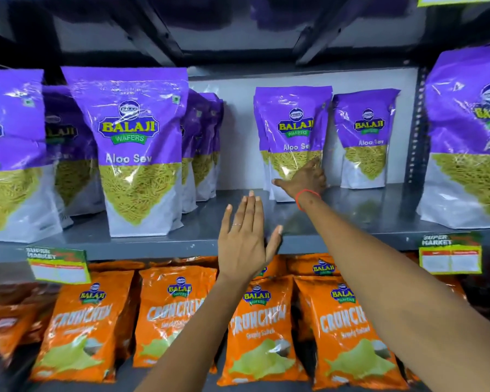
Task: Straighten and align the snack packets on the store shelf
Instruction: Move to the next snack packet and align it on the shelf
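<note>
Orange packets (260,329) nearest at 6 o'clock; I'm working the shelf (159,239) above.
Right hand (303,179) grips the purple packet (293,137) at 1 o'clock; left hand (245,239) open, empty. Slide it forward squarely, keeping it upright.

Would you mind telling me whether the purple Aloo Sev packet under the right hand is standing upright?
Upright: the purple Aloo Sev packet stands on its base on the grey shelf, with the right hand against its lower front.

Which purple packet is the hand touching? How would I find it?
Look at the grey metal shelf holding the purple Aloo Sev packets, above the orange Crunchem packets. Two purple packets stand far back right of the middle gap. It is the left one, slightly turned, with the right hand resting on its lower front; its neighbour stands untouched.
</note>
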`<state>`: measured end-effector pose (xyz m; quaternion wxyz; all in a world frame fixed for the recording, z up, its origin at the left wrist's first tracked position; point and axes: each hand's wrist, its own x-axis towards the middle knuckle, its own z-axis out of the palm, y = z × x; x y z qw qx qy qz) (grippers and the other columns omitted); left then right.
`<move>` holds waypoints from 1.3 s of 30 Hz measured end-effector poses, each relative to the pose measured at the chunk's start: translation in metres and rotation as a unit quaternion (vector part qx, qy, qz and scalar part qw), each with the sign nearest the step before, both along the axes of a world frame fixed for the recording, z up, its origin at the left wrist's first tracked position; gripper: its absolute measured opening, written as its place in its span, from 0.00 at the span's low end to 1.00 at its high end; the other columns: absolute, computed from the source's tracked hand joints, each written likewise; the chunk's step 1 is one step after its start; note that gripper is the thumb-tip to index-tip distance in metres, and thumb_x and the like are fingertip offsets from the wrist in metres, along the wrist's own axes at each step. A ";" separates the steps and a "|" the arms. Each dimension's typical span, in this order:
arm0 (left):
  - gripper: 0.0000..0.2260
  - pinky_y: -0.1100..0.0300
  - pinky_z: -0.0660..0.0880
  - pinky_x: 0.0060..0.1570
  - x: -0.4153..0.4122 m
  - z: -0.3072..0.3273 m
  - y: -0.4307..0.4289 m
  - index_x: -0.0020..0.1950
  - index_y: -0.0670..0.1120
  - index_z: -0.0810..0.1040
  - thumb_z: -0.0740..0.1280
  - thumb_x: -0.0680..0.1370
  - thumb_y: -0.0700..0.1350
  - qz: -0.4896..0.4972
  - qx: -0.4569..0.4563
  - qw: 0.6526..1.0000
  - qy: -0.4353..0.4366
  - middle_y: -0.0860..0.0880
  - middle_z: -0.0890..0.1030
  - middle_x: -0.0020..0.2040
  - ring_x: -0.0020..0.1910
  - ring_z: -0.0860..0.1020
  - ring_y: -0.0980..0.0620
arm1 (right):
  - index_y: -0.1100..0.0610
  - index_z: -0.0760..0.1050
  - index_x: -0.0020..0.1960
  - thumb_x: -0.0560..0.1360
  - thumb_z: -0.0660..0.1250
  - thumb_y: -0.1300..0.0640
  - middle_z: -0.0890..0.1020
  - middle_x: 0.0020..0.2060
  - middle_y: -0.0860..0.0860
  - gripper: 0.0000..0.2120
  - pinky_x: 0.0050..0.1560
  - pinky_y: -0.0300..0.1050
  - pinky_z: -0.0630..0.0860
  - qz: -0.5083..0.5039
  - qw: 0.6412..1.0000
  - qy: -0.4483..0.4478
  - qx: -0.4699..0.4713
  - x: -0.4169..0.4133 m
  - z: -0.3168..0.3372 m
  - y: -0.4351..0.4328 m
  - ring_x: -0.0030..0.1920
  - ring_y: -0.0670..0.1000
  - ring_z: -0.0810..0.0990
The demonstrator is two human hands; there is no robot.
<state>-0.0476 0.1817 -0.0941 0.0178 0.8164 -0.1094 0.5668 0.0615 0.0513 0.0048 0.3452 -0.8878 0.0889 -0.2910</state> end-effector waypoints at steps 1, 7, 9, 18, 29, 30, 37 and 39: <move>0.31 0.45 0.64 0.68 0.000 0.000 0.000 0.68 0.36 0.73 0.46 0.82 0.59 0.000 0.000 1.000 -0.001 0.39 0.74 0.68 0.67 0.73 0.45 | 0.65 0.43 0.77 0.61 0.77 0.40 0.60 0.73 0.67 0.62 0.72 0.64 0.61 -0.007 1.000 0.005 0.005 0.001 0.000 0.001 0.73 0.64 0.60; 0.32 0.46 0.61 0.69 0.000 0.000 -0.001 0.69 0.36 0.72 0.45 0.82 0.59 0.002 0.003 1.000 0.004 0.39 0.74 0.68 0.68 0.72 0.45 | 0.63 0.39 0.77 0.61 0.79 0.43 0.57 0.74 0.66 0.64 0.71 0.70 0.57 -0.011 0.999 0.027 0.035 0.011 0.000 0.009 0.74 0.63 0.58; 0.32 0.47 0.60 0.70 0.000 0.000 -0.001 0.69 0.37 0.72 0.45 0.82 0.59 0.005 0.006 1.000 0.006 0.39 0.73 0.69 0.68 0.72 0.45 | 0.63 0.39 0.77 0.60 0.79 0.43 0.57 0.74 0.65 0.64 0.69 0.71 0.58 -0.017 0.998 0.032 0.049 0.014 0.003 0.010 0.74 0.63 0.59; 0.32 0.47 0.62 0.69 -0.002 0.000 -0.001 0.69 0.37 0.73 0.45 0.82 0.60 0.008 0.006 1.000 0.016 0.39 0.74 0.68 0.67 0.73 0.45 | 0.63 0.39 0.77 0.62 0.79 0.46 0.62 0.70 0.66 0.62 0.68 0.74 0.57 -0.019 0.997 0.025 0.066 0.012 0.005 0.005 0.71 0.65 0.63; 0.31 0.47 0.62 0.69 -0.005 0.001 0.000 0.68 0.37 0.73 0.46 0.82 0.58 0.005 0.002 1.000 0.030 0.39 0.75 0.67 0.66 0.74 0.45 | 0.62 0.41 0.77 0.62 0.77 0.42 0.63 0.70 0.65 0.61 0.71 0.72 0.52 -0.006 0.999 -0.012 0.039 -0.040 -0.005 -0.006 0.72 0.65 0.61; 0.31 0.47 0.62 0.69 -0.006 0.002 0.000 0.68 0.37 0.73 0.46 0.82 0.58 0.004 0.002 0.999 0.034 0.39 0.75 0.68 0.66 0.74 0.45 | 0.62 0.41 0.77 0.62 0.77 0.42 0.63 0.70 0.65 0.61 0.71 0.71 0.51 -0.004 0.999 -0.017 0.038 -0.047 -0.006 -0.007 0.72 0.65 0.61; 0.31 0.48 0.60 0.69 -0.008 0.003 -0.001 0.68 0.37 0.73 0.44 0.82 0.57 -0.003 -0.006 0.999 0.052 0.38 0.74 0.68 0.67 0.73 0.44 | 0.59 0.41 0.78 0.61 0.76 0.39 0.64 0.69 0.64 0.61 0.71 0.71 0.53 -0.019 0.998 -0.051 0.031 -0.089 -0.014 -0.014 0.70 0.65 0.62; 0.31 0.48 0.61 0.69 -0.008 0.004 -0.001 0.68 0.37 0.73 0.43 0.82 0.57 -0.006 -0.011 0.998 0.057 0.38 0.74 0.67 0.67 0.73 0.43 | 0.58 0.42 0.78 0.61 0.76 0.38 0.65 0.68 0.64 0.61 0.71 0.71 0.54 -0.026 0.997 -0.061 0.027 -0.099 -0.017 -0.014 0.70 0.65 0.63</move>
